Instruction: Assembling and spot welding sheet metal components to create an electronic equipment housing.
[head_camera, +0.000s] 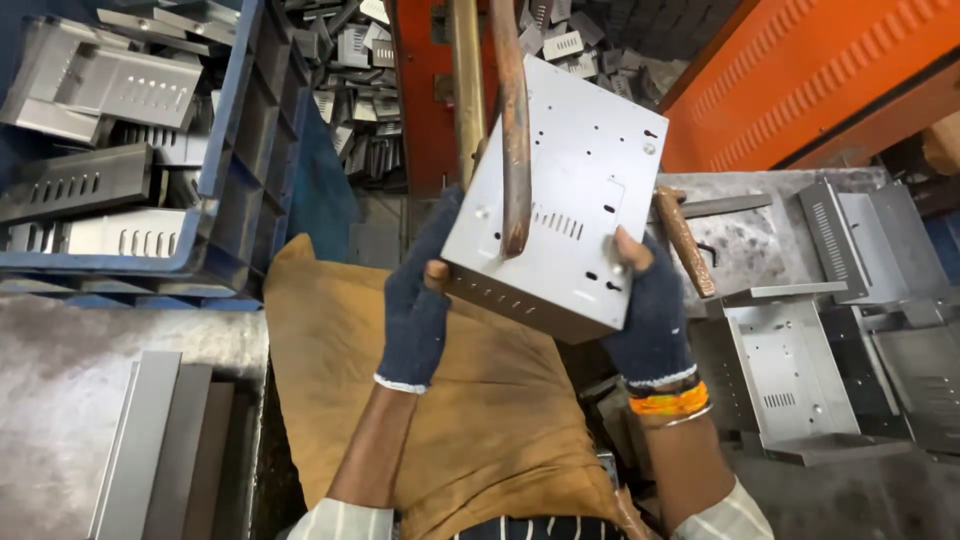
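Two gloved hands clamp a grey sheet-metal box (560, 190) from either side, the left hand (415, 305) closed on its near left corner and the right hand (645, 310) closed on its near right edge, thumb on the top face. Tilted, the box runs its long axis from the hands up and away toward the far right, and a curved copper rod (514, 130) comes down from the far side to touch its top face nearer the left hand. Similar metal parts fill a blue crate (235, 150) at far left and lie on the bench (790, 205) at right.
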